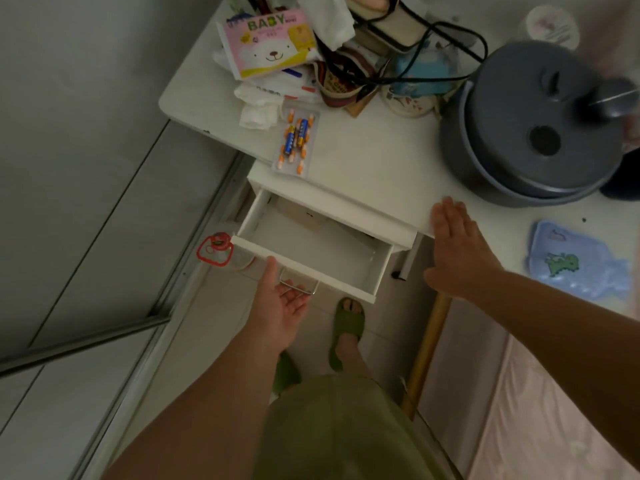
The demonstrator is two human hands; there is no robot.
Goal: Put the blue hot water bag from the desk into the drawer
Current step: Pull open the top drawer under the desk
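Observation:
The blue hot water bag (577, 259) with a green dinosaur print lies flat on the white desk (374, 161) at the right edge. The white drawer (304, 261) under the desk stands pulled open, with some pale papers at its back. My left hand (282, 299) is palm up under the drawer front, its fingers curled around the metal handle (304, 289). My right hand (457, 247) hovers open with flat fingers at the desk's front edge, left of the bag and apart from it.
A grey lidded pot (533, 133) stands on the desk behind the bag. A battery pack (296, 138), a pink BABY wipes pack (270, 41), cloths and black cables crowd the back. A red-lidded container (216, 249) sits on the floor left of the drawer. A pink bed (540, 410) lies at lower right.

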